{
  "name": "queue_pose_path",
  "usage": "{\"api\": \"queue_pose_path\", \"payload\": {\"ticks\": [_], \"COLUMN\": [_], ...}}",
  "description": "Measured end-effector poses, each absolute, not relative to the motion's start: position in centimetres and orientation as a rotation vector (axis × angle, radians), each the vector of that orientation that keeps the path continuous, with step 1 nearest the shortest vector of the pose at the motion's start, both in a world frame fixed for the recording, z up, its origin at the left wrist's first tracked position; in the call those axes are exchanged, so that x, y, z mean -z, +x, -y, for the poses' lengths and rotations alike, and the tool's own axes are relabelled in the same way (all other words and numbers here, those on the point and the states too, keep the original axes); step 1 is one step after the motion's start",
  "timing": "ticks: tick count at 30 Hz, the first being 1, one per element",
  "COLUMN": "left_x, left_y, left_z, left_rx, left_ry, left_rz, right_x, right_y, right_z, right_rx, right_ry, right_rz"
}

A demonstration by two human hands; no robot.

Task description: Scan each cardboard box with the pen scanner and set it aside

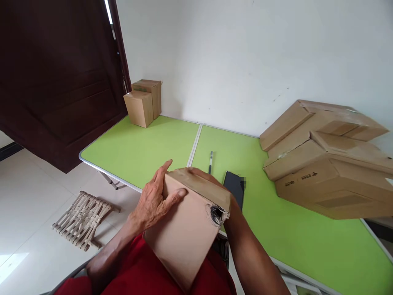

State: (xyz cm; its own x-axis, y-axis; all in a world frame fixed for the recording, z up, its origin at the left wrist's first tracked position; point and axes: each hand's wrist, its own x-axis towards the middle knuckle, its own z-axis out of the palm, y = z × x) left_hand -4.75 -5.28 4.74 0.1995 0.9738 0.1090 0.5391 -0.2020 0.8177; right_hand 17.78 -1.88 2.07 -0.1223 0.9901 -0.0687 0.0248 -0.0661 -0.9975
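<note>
A small cardboard box [187, 229] is held tilted in front of my red clothing, at the near edge of the green table. My left hand [155, 200] grips its upper left side, the thumb lying flat on the broad face and the index finger pointing up past the corner. Behind the box is my right hand [204, 175], mostly hidden, with only part of its back showing over the top edge. One corner of the box has a ragged hole, scribbled black around it. Just beyond lie a pen [210, 162] and a black phone [233, 187].
Two small cardboard boxes [141, 107] stand at the table's far left corner. Larger cartons [325, 168] are stacked against the wall at right. A woven stool [81, 221] is on the floor at left, near a dark door [58, 73]. The green table [147, 143] has a central seam.
</note>
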Motion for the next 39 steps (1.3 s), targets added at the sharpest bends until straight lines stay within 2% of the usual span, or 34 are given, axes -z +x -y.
{"api": "queue_pose_path", "payload": {"ticks": [4,7,11,16,23,28,34,36,39], "left_x": [-3.6,-2.5,-1.4,-0.9,-3.2,-4.5,-4.2,-4.2,-4.5], "left_y": [-5.8,-6.3,-6.2,-5.6,-4.6,-1.8,0.4,0.6,1.1], "left_z": [5.0,4.3,3.1,2.8,3.1,2.8,2.1,1.9,1.8], "left_rx": [-0.97,-1.044,-0.994,-0.96,-0.811,-0.714,-0.618,-0.631,-0.628], "left_ry": [1.926,1.97,1.995,2.064,2.246,2.383,2.32,2.306,2.286], "left_rz": [-1.38,-1.288,-1.343,-1.452,-1.583,-1.454,-1.491,-1.551,-1.651], "right_x": [-0.3,1.5,2.5,0.4,-2.0,-2.4,-1.2,-0.6,0.5], "right_y": [15.0,14.8,18.1,20.9,17.8,16.5,20.1,21.2,21.5], "right_z": [-2.0,-4.1,-2.6,2.8,4.8,4.8,4.8,3.5,-0.1], "right_rx": [-1.745,-1.805,-1.683,-1.406,-1.09,-0.886,-1.296,-1.209,-0.901], "right_ry": [-1.014,-1.025,-1.1,-1.295,-1.474,-1.515,-1.287,-1.443,-1.924], "right_rz": [1.288,1.259,1.14,1.331,1.573,1.556,1.426,1.405,1.461]}}
